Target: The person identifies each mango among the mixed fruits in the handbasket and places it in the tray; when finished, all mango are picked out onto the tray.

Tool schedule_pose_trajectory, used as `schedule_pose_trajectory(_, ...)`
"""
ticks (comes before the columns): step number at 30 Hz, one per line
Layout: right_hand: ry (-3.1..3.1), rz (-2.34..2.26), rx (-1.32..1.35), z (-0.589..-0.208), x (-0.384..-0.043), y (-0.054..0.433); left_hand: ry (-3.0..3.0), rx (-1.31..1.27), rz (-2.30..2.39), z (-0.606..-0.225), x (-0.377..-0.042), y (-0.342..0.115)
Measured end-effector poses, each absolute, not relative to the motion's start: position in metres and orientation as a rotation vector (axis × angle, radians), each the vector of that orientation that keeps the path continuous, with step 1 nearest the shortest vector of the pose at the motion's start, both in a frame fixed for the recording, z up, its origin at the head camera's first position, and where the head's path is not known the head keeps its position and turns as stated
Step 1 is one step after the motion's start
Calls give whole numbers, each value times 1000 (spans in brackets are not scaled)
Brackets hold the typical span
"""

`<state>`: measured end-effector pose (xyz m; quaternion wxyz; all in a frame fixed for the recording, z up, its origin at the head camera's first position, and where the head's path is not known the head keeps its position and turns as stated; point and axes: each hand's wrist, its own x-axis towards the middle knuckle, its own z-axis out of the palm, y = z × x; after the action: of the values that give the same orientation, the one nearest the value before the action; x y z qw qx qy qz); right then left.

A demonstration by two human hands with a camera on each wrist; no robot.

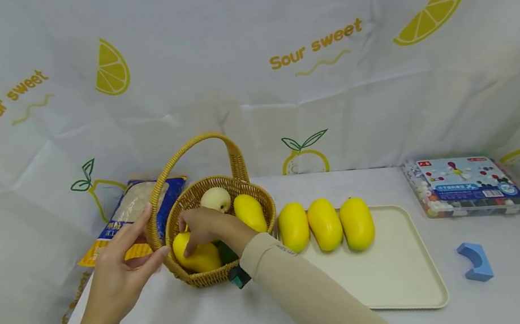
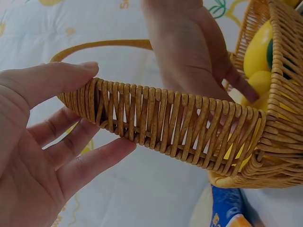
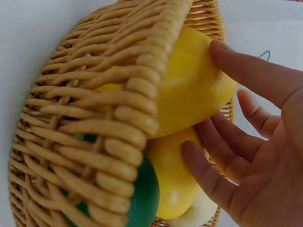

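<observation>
A wicker basket [image 1: 209,277] with a tall arched handle [image 2: 175,127] holds several fruits. My left hand [image 1: 116,277] grips the handle's left side, thumb on one face and fingers against the other. Inside the basket, my right hand [image 1: 208,227] holds a yellow mango [image 3: 189,80] at the near left, its thumb on one side and fingers curled along the other. A second yellow mango [image 1: 250,212] lies at the basket's right, and a pale round fruit [image 1: 214,199] at the back. A dark green fruit [image 3: 146,194] is partly hidden by the wicker rim.
Right of the basket, three yellow mangoes [image 1: 324,224] lie in a row on a cream tray [image 1: 404,281]. A blue arch-shaped block [image 1: 478,261] and a clear plastic box [image 1: 467,184] are farther right. Behind the basket at left lies a blue and yellow bag [image 1: 131,209].
</observation>
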<state>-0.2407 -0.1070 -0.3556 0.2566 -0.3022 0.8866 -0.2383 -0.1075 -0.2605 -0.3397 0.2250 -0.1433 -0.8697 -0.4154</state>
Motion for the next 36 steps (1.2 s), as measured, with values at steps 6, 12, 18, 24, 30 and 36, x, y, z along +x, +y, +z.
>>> schedule_pose_trajectory(6,2422,-640,-825,-355,-240,-105,-2396,-396,-1139,-340,-108,-261)
schedule_pose_trajectory(12,2406,-726,-835,-354,-242,-102,-2413,-386,-1131,-339,-108,-261)
schedule_pose_trajectory(18,2371,-886,-800,-351,-243,-96,-2414,-388,-1142,-338,-107,-261)
schedule_pose_trajectory(24,2351,-1022,-780,-344,-248,-80,-2422,-381,-1135,-339,-107,-262)
schedule_pose_trajectory(30,2265,-1196,-746,-333,-249,-52,-2415,-381,-1136,-339,-107,-261)
schedule_pose_trajectory(36,2245,-1264,-749,-327,-247,-13,-2405,-386,-1135,-340,-109,-261)
